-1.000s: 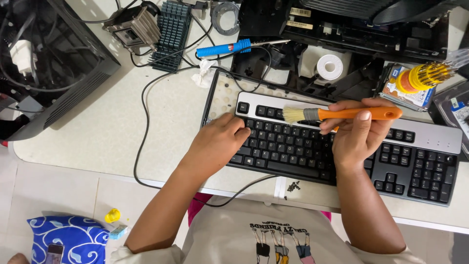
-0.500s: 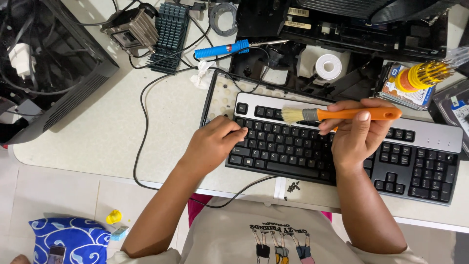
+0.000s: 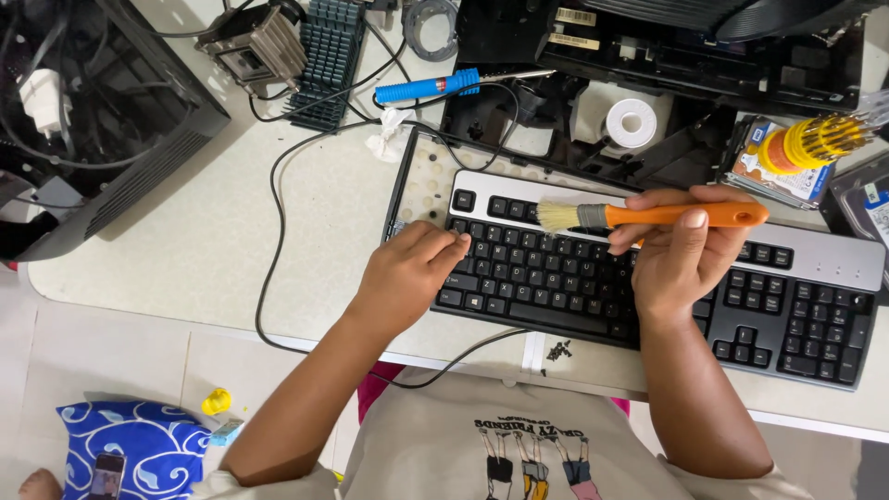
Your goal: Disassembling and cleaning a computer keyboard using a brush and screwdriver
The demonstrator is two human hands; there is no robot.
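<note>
Little has shifted: right hand [image 3: 681, 264] grips orange brush [image 3: 648, 217] over keyboard [image 3: 815, 259]; left hand [image 3: 407, 273] rests loosely curled on keys.

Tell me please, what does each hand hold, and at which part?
The right hand holds a brush by its orange handle, bristles pointing left. The left hand holds nothing; it rests on the left end of the keyboard.

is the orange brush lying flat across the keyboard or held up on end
Held roughly flat. The right hand grips the orange brush sideways above the keyboard, bristles pointing left over the top key rows.
</note>
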